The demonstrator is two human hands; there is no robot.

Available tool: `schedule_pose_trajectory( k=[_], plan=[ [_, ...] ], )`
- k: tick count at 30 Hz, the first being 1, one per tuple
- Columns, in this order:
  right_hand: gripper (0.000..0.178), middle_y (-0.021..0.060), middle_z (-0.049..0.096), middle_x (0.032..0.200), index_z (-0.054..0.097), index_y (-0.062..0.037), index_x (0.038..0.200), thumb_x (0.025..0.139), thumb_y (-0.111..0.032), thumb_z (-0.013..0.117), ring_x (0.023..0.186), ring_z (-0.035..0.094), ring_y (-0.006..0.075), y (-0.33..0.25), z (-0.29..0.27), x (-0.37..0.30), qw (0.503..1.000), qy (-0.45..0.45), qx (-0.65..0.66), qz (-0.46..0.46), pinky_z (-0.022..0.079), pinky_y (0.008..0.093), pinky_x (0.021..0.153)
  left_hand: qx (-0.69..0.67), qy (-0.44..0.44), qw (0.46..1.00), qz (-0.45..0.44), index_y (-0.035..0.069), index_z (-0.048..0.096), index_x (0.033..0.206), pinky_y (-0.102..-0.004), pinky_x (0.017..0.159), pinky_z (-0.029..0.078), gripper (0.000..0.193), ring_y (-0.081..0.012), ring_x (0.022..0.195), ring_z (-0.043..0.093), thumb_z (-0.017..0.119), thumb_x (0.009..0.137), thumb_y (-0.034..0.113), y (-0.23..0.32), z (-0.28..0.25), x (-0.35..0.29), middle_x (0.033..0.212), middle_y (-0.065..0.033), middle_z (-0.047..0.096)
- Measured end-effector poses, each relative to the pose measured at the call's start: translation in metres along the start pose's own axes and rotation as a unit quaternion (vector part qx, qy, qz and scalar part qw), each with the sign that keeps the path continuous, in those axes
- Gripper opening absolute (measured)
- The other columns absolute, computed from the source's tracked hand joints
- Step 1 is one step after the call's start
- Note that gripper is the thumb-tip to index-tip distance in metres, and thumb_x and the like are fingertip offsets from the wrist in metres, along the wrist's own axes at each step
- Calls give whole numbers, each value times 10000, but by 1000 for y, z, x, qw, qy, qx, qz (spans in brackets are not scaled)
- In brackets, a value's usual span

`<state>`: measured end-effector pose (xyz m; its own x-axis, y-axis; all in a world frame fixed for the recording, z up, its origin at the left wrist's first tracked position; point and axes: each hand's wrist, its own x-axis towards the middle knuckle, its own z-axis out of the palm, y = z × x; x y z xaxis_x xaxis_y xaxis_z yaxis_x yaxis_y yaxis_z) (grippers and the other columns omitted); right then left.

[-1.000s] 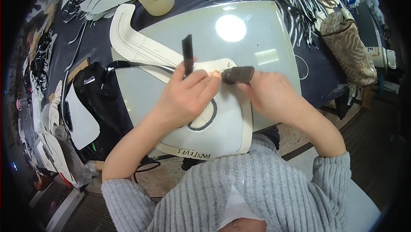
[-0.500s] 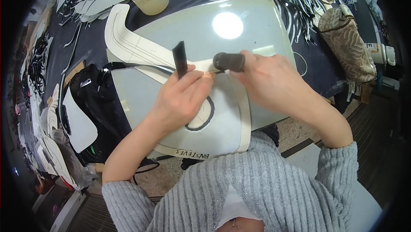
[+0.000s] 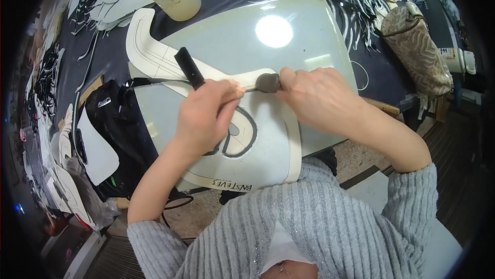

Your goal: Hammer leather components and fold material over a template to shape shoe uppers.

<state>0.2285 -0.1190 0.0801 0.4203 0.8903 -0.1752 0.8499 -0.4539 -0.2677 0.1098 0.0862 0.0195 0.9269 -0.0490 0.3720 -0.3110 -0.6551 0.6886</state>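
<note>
My left hand is closed round a flat black bar-shaped tool that sticks up past the knuckles. Its fingertips press on the edge of a cream panel with a long curved arm and drawn lines. A thin black strip runs from the left toward those fingertips. From the right, my right hand grips what looks like a hammer; its dark rounded head rests on or just over the panel, right of my left fingertips. The handle is hidden by the hand. A dark-edged oval marks the panel's lower part.
Under the panel lies a pale glossy board. A cloudy plastic bottle stands behind it. Bundles of strips lie at the back, a patterned pouch at the right. Black fabric and a white piece lie left.
My left hand has shifted left and its black tool now leans left. The hammer head has turned and come lower, close to the panel. My right hand has moved slightly down.
</note>
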Motion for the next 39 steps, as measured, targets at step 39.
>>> schedule_pose_trajectory(
  k=[39],
  plan=[
    [317,160,630,601,555,30,829,958,-258,589,551,654,345,-16,-11,4,999,27,47,-1,524,402,526,200,28,972,118,-27,604,1021,-400,801,529,263,-234,885,636,719,788,15,9,10,-10,965,-76,633]
  ],
)
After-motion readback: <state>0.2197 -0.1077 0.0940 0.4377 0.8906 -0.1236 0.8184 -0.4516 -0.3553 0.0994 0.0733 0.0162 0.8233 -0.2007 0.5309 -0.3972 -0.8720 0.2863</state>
